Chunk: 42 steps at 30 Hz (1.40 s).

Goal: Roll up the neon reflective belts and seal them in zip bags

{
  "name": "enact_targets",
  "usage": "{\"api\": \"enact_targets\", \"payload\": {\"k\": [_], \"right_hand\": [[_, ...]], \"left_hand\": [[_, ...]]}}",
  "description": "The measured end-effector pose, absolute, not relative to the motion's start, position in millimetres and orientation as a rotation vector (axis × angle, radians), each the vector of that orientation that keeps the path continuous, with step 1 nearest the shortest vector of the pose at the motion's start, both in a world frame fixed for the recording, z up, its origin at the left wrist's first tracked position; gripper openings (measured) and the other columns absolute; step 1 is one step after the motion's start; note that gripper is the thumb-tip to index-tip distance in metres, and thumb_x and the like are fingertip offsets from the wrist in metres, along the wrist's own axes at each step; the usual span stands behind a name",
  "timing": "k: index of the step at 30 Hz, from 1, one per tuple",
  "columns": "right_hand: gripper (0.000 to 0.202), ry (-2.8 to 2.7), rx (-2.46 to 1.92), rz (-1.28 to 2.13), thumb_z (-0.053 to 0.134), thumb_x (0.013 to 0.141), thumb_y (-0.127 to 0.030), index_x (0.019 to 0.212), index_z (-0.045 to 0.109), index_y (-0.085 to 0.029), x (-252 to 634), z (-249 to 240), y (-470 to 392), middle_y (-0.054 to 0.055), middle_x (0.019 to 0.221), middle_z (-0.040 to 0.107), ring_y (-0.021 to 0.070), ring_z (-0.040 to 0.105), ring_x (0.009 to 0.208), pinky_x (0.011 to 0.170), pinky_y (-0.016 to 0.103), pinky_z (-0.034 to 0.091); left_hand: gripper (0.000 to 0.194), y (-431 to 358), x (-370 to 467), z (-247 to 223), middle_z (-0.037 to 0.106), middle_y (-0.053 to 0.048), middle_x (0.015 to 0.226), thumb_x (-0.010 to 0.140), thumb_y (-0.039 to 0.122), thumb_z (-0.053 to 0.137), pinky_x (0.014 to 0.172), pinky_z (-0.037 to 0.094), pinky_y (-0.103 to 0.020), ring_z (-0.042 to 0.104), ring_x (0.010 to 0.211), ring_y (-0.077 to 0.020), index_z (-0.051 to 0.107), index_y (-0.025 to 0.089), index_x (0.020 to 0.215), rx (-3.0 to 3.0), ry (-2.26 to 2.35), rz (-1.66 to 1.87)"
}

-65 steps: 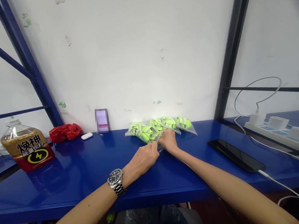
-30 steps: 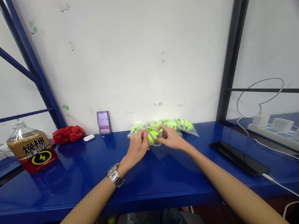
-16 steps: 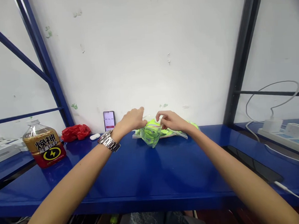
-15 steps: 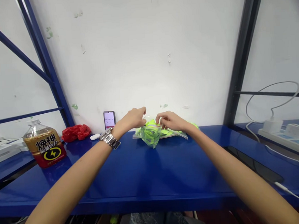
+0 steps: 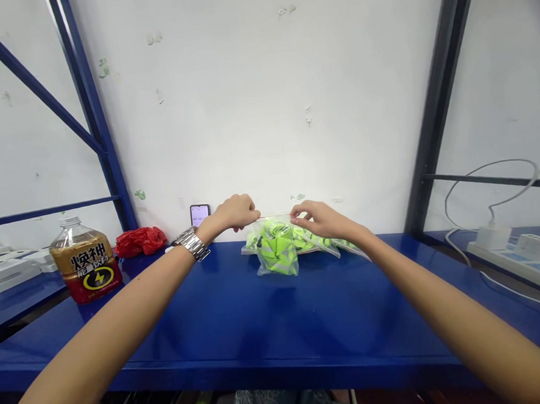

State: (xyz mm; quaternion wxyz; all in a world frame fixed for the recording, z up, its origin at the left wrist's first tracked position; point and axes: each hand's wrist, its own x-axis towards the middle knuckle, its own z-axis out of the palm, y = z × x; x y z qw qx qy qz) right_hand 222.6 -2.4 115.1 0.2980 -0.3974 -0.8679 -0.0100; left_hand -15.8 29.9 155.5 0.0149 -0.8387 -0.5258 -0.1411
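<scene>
Head view: left hand [image 5: 239,211] at ten o'clock and right hand [image 5: 320,218] at two grip a filled bag [image 5: 277,254], sealing unclear; packed bags [image 5: 306,242] behind.

Clear bags [image 5: 305,241], bottle [image 5: 88,262] on blue table [image 5: 231,317]

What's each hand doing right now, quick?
Left hand: closed, pinching one top corner of the clear bag.
Right hand: closed, pinching the bag's other top corner.
</scene>
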Motion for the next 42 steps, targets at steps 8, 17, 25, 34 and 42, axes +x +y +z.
{"api": "enact_targets", "payload": {"k": [8,17,25,34,42], "right_hand": [[0.016,-2.324,-0.892,0.057,0.054,0.087,-0.034,0.092,0.062,-0.021,226,101,-7,0.003,0.088,0.068,0.0151,0.063,0.073,0.064,0.024,0.044],[0.015,-2.133,-0.931,0.097,0.060,0.081,-0.031,0.073,0.061,-0.018,233,98,-9,0.003,0.069,0.066,0.0159,0.059,0.066,0.064,0.028,0.046],[0.018,-2.066,-0.848,0.473,0.059,0.082,-0.037,0.081,0.058,-0.018,234,77,-11,0.002,0.072,0.063,0.0164,0.062,0.068,0.063,0.028,0.049],[0.031,-2.183,-0.978,-0.107,0.059,0.080,-0.049,0.091,0.060,-0.020,219,84,-32,0.008,0.092,0.065,0.0234,0.058,0.085,0.074,0.037,0.045],[0.053,-2.496,-0.746,-0.744,0.049,0.084,-0.054,0.114,0.058,-0.012,180,77,-44,0.015,0.106,0.061,0.0280,0.050,0.098,0.085,0.041,0.037]], "left_hand": [[0.012,29,-14,147,0.065,-0.002,0.062,0.065,0.019,0.052,0.045,0.043,-0.020,0.062,0.050,-0.0138,0.057,0.015,0.076,-2.956,-1.496,-0.207],[0.027,20,-21,149,0.058,0.000,0.049,0.081,0.033,0.053,0.051,0.039,-0.021,0.056,0.046,-0.0107,0.053,0.015,0.060,-3.056,-1.272,-0.457],[0.017,15,-28,135,0.062,-0.004,0.102,0.082,0.022,0.051,0.065,0.046,-0.023,0.061,0.071,-0.0109,0.059,0.020,0.097,-3.159,-0.938,-0.643],[0.033,6,-19,134,0.068,-0.006,0.089,0.076,0.007,0.044,0.070,0.045,-0.025,0.062,0.075,-0.0145,0.068,0.017,0.096,-2.926,-0.835,-0.373],[0.021,-3,-13,131,0.065,0.000,0.074,0.075,0.009,0.047,0.051,0.043,-0.020,0.064,0.057,-0.0127,0.047,0.018,0.094,-3.224,-1.030,-0.689]]}}
